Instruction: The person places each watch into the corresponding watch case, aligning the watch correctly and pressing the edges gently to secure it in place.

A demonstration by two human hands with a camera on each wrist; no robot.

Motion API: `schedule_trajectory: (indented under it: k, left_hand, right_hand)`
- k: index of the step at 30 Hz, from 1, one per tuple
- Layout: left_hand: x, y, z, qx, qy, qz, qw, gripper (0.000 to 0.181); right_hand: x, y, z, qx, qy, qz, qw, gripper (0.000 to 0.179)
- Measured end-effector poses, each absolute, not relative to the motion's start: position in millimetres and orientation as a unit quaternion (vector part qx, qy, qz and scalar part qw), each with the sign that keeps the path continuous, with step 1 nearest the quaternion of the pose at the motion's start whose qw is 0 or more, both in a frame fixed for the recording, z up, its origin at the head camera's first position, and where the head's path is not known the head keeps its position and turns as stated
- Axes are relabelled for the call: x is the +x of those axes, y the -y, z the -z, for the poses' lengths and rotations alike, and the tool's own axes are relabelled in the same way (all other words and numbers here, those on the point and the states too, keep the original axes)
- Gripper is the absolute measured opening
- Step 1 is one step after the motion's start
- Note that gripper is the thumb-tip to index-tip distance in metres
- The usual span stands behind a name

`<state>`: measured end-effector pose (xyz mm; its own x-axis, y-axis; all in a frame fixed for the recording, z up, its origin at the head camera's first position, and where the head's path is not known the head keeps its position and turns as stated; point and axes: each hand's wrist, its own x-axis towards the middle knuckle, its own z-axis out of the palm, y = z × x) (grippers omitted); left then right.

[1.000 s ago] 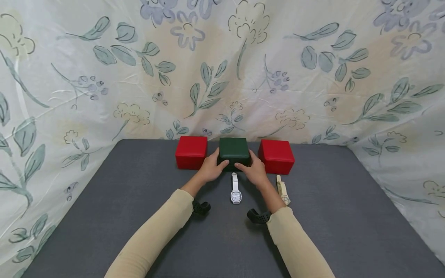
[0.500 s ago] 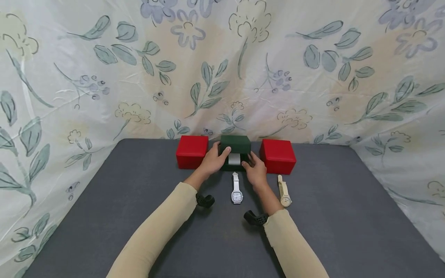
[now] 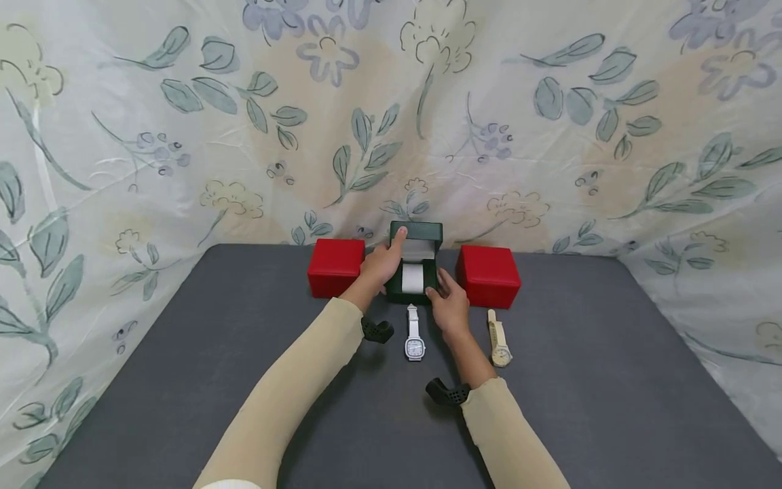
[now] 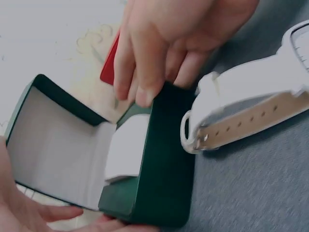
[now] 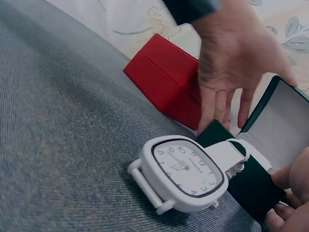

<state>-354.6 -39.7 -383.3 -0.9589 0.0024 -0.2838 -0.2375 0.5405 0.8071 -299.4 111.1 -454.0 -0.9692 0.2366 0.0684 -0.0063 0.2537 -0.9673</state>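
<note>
A green watch box (image 3: 413,299) stands on the table with its lid (image 4: 53,145) raised, showing a pale lining and a white cushion (image 3: 412,278). My left hand (image 3: 381,263) lies along the box's left side, its thumb on the lid and its fingers fairly straight in the right wrist view. At the front right corner, my right hand (image 3: 451,302) grips the base, thumb in front and fingers on the side. Just before the box lies a white wristwatch (image 5: 183,166), strap toward the box. To the right is a cream wristwatch (image 3: 499,343), near my right forearm.
Red boxes stand on both sides of the green one: a left red box (image 3: 336,267) and a right red box (image 3: 487,275), both closed. Behind the grey table (image 3: 183,353) hangs a floral cloth (image 3: 342,156).
The green box's lid has swung up and back from closed, revealing the white cushion. My left hand has risen with the lid; my right hand has slid to the base's front right corner.
</note>
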Motion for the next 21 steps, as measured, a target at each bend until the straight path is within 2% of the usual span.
schedule_trajectory:
  k: [3, 7, 14, 17, 21]
  left_hand:
    - [-354.4, 40.8, 381.3, -0.062, -0.872, -0.464, 0.143, 0.1]
    - [-347.1, 42.5, 384.5, -0.015, -0.889, -0.435, 0.144, 0.083]
    - [-337.1, 41.3, 391.7, 0.126, -0.927, -0.348, 0.059, 0.055]
    - [-338.2, 40.9, 390.7, 0.166, -0.934, -0.312, 0.055, 0.053]
    - [-344.9, 40.1, 388.7, 0.198, -0.943, -0.254, 0.085, 0.055]
  right_hand:
    - [-298.4, -109.7, 453.1, -0.072, 0.789, -0.601, 0.104, 0.057]
    - [-299.1, -109.1, 453.5, -0.074, 0.795, -0.592, 0.111, 0.057]
    - [-298.2, -108.3, 453.5, -0.072, 0.783, -0.605, 0.122, 0.058]
    - [-298.2, -107.9, 454.5, -0.07, 0.779, -0.611, 0.121, 0.058]
    - [-298.4, -106.3, 455.4, -0.074, 0.777, -0.613, 0.122, 0.058]
